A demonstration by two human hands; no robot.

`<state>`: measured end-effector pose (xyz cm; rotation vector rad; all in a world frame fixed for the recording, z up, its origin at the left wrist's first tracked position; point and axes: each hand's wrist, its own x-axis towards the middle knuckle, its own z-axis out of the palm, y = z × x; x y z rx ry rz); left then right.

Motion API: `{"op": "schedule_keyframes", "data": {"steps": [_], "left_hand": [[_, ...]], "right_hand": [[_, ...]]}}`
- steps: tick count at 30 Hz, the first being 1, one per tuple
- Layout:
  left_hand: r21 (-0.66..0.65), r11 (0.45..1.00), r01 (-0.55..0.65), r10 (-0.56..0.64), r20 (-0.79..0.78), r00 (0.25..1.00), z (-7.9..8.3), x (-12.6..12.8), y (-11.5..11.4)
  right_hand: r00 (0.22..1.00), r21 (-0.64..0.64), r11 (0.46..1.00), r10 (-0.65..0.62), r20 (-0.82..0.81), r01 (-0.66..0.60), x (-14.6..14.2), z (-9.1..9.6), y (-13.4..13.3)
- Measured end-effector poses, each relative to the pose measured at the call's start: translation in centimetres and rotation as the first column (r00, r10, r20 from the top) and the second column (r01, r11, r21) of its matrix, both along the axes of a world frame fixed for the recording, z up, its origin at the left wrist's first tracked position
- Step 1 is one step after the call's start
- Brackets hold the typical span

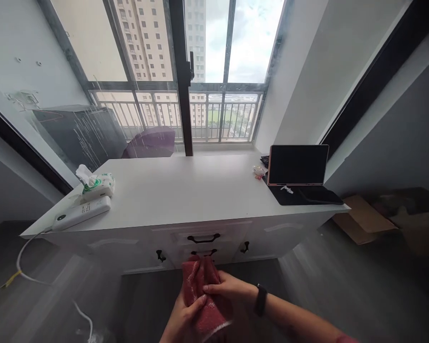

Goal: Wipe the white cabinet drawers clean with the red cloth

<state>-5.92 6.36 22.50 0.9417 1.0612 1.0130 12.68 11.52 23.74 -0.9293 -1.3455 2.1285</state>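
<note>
Both hands meet below the front edge of the wide white desk (193, 190), closed on a dark red, crumpled cloth (197, 276) held in the air before the desk's drawers. The left hand (185, 318) grips the cloth from underneath, fingers curled onto it. The right hand (226, 287), with a black band (260, 299) on its wrist, pinches the cloth from the side.

On the desk's left end lie a soft white and green pack of wipes (97, 183) and, just in front of it, a long white plastic power strip (82, 213). On the desk's right end a dark-screened tablet (297, 165) stands upright on a black mat (307, 196). A flat brown cardboard piece (362, 220) lies on the floor right of the desk.
</note>
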Motion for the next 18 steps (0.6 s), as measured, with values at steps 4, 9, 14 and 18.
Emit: {"op": "schedule_keyframes", "data": {"steps": [4,9,14,18], "left_hand": [[-0.095,0.995,-0.034,0.044,0.103,0.994,-0.1,-0.4,-4.2],[-0.254,0.967,0.029,0.024,0.206,0.978,0.9,-0.2,-10.6],[-0.076,0.992,0.096,-0.077,0.227,0.971,2.8,1.1,-14.9],[-0.097,0.974,0.203,-0.177,0.225,0.958,3.3,1.4,-16.6]], "right_hand": [[0.989,-0.031,0.993,-0.119,-0.087,0.117,-1.1,-1.4,-5.2],[0.889,-0.237,0.924,-0.361,-0.281,0.300,-1.3,0.3,-14.6],[0.834,-0.321,0.877,-0.455,-0.311,0.359,-0.4,-0.3,-21.7],[0.806,-0.425,0.805,-0.541,-0.239,0.414,0.3,-1.3,-23.7]]}}
